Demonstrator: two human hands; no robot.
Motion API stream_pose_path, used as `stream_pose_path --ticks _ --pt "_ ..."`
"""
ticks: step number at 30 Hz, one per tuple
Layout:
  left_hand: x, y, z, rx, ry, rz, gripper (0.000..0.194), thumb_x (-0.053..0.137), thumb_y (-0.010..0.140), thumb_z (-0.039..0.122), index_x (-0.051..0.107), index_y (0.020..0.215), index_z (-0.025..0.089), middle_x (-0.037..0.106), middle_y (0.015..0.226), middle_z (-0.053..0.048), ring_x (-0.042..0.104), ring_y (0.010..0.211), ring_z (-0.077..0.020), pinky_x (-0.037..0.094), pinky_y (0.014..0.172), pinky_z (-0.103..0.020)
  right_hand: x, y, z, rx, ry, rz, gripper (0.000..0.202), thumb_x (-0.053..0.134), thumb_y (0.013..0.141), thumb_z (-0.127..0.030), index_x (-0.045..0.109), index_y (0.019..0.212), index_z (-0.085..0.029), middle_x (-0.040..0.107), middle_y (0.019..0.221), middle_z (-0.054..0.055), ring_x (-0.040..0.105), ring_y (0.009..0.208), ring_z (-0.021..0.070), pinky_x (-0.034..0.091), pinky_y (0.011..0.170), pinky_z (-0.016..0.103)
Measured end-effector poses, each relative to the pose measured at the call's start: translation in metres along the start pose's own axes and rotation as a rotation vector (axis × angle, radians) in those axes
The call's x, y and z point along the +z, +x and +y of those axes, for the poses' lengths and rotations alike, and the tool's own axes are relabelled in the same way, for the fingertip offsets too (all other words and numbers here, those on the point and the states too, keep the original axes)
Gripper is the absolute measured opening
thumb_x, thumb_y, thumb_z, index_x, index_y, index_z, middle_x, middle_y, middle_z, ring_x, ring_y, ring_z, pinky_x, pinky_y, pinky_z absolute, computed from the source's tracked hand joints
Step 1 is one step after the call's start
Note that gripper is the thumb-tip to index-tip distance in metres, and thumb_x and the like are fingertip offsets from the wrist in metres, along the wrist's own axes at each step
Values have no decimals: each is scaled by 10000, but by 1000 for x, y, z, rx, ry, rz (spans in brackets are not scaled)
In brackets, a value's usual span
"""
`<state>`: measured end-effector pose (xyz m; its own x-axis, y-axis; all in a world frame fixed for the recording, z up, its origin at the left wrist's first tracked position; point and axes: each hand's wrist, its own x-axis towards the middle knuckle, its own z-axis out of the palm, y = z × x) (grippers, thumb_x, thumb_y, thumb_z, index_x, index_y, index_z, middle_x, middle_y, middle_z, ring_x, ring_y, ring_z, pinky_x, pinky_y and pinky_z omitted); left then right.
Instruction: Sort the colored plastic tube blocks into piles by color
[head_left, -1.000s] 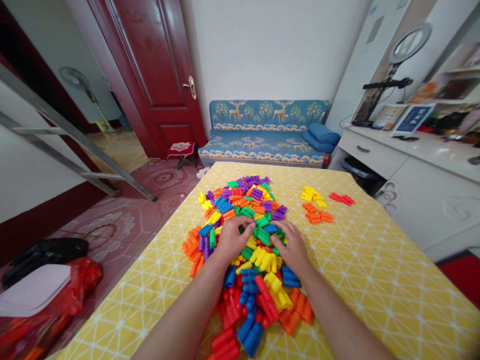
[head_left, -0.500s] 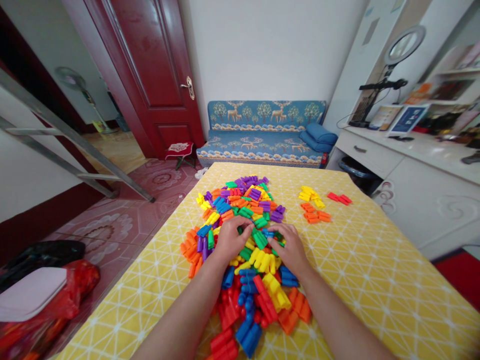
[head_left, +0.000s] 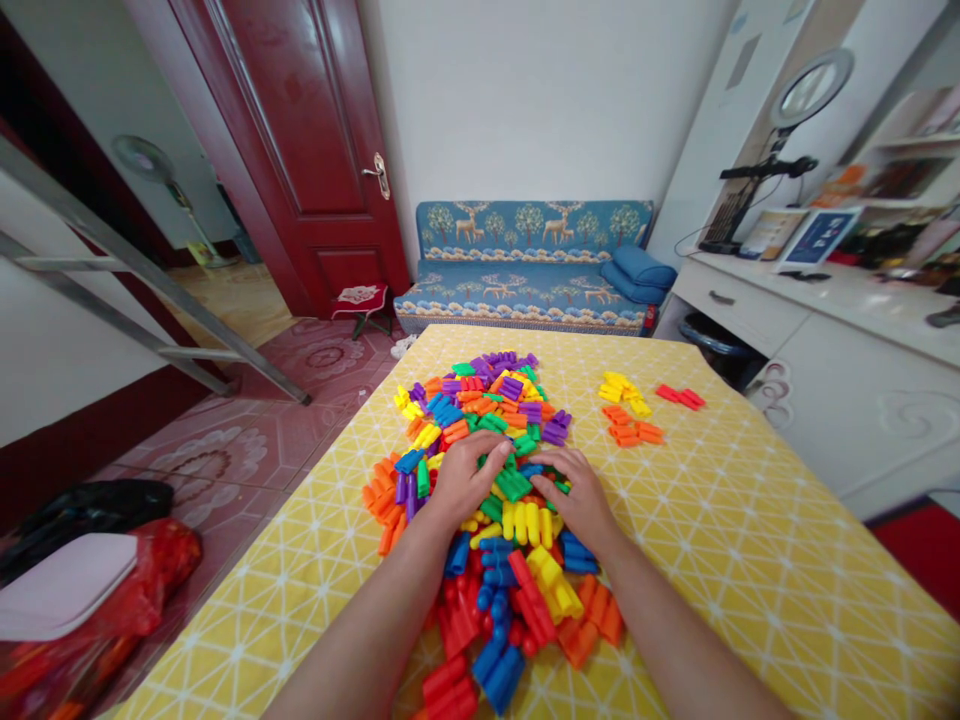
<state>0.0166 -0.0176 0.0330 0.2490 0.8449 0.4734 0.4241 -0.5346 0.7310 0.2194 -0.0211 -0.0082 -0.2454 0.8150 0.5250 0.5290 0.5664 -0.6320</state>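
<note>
A heap of coloured plastic bullet-shaped building blocks lies down the middle of the table, many joined in rows. My left hand point(head_left: 466, 478) rests over its left side, fingers loosely curved, thumb and forefinger apart with nothing visible between them. A green block point(head_left: 513, 486) lies between my hands, close to both thumbs. On the right, my right hand point(head_left: 576, 492) has thumb and forefinger around a blue block point(head_left: 531, 470), partly hidden by the fingers. Just below the green block is a row of yellow blocks point(head_left: 526, 522).
Small separate groups lie to the right: yellow blocks point(head_left: 622, 390), orange blocks point(head_left: 632, 428) and red blocks point(head_left: 680, 396). The table wears a yellow patterned cloth point(head_left: 735, 540). Beyond it stand a blue sofa point(head_left: 517, 285) and, at right, a white desk point(head_left: 825, 350).
The green block between my hands has shifted slightly left and towards me, and turned a little. The nearby yellow row has turned slightly. My hands have barely moved.
</note>
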Motion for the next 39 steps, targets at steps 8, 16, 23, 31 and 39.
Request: stream_pose_path --ticks 8,16,23,31,39 --pt "-2 -1 1 -29 44 -16 368 454 931 404 724 860 163 687 855 -65 628 818 -179 465 760 -272 -4 -1 -4 153 93 193 221 532 888 -379 669 935 -213 685 936 49 618 898 202 475 821 333" --pt "-1 -1 0 -77 75 -17 462 381 949 450 722 839 159 693 824 -62 629 783 -176 459 750 -270 -116 -3 109 626 -301 778 320 527 792 -433 666 838 -149 658 732 75 605 669 222 470 678 370" --pt "-1 -1 0 -99 77 -18 466 379 940 475 726 857 176 712 854 -59 637 799 -185 467 751 -265 -167 -27 161 671 -625 658 286 539 735 -376 659 871 -154 648 761 110 617 830 310 462 746 425" --pt "0 0 -3 -72 91 -13 429 412 937 449 719 823 172 706 815 -56 637 764 -178 475 730 -271 -156 -32 140 620 -796 413 328 514 779 -474 668 668 -206 636 787 68 543 736 225 394 636 339" --pt "3 0 -8 -59 103 -7 332 503 905 417 714 808 180 691 787 -41 624 740 -166 454 674 -261 -156 -26 148 669 -930 225 462 529 785 -545 712 1019 -192 622 986 139 542 906 302 414 736 408"
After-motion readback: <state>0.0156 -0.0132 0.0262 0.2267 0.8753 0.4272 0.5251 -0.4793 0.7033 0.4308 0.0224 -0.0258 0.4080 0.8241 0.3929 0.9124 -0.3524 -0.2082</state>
